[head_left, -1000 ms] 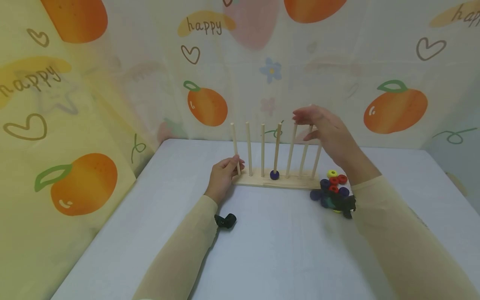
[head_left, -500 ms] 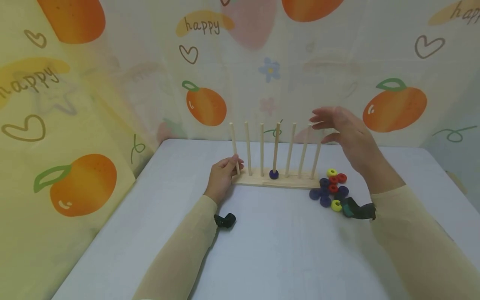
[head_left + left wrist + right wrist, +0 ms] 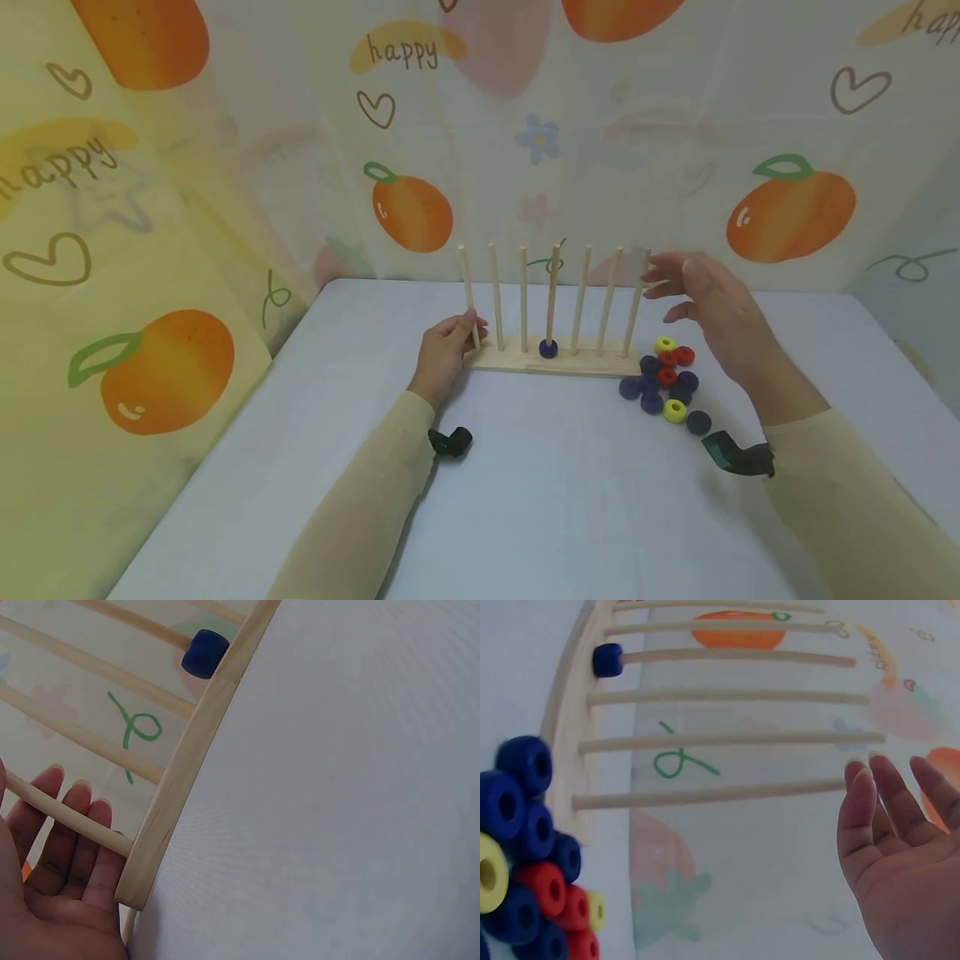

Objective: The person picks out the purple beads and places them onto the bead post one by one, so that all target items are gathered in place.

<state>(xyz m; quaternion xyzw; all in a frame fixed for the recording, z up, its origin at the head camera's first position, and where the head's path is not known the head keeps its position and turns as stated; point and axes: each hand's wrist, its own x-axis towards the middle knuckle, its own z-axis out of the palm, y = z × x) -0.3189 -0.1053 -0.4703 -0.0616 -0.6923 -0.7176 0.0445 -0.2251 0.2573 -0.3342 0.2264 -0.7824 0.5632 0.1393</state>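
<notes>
A wooden peg rack (image 3: 510, 360) with several upright dowels stands on the table, with one blue bead (image 3: 548, 349) at the foot of its middle dowel. At the rack's left end my left hand (image 3: 444, 352) holds the leftmost dowel (image 3: 71, 816) low down, thumb on one side and fingers behind it. My right hand (image 3: 712, 304) hovers beside the top of the rightmost dowel (image 3: 720, 795), fingers loosely bent and nothing in them. Whether a fingertip touches that dowel I cannot tell. Below this hand lies a cluster of loose blue, red (image 3: 541, 889) and yellow (image 3: 674, 411) beads.
The loose beads lie close against the rack's right end, with a dark one (image 3: 699, 422) nearest the right wrist strap (image 3: 738, 457). A white cloth covers the table (image 3: 555, 500). Behind it hangs a printed curtain (image 3: 480, 167).
My right hand has moved right and then down, from above the right-hand dowels to beside the last one. More of the loose beads show now. The left hand and the rack stay put.
</notes>
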